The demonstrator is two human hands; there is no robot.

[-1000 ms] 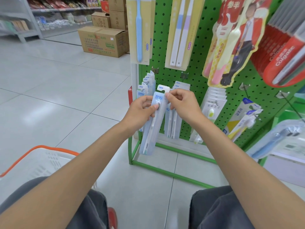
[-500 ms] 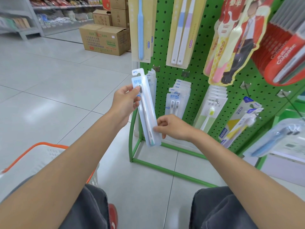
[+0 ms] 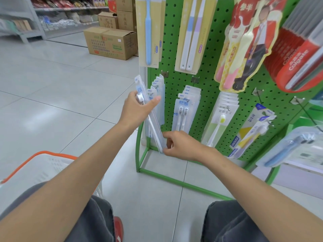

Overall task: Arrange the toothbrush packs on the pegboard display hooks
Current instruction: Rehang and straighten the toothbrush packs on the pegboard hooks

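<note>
Both hands hold one clear toothbrush pack [image 3: 155,132] at the left edge of the green pegboard [image 3: 174,49]. The left hand [image 3: 135,109] grips its upper part, thumb lying across the front beside the bristles. The right hand [image 3: 181,145] pinches its bottom end with curled fingers, low by the stand's frame. The pack is tilted with its top leaning left, and it partly covers a row of similar packs [image 3: 160,88] hanging on the leftmost lower hook.

Near left stands a white basket [image 3: 43,165] with an orange rim. The left forearm crosses it, and its contents cannot be made out.

To the right hang twin-brush packs [image 3: 185,110], then yellow-brush packs [image 3: 222,117]; red packs [image 3: 297,55] hang at the upper right. Cardboard boxes [image 3: 110,42] sit on the far floor.
</note>
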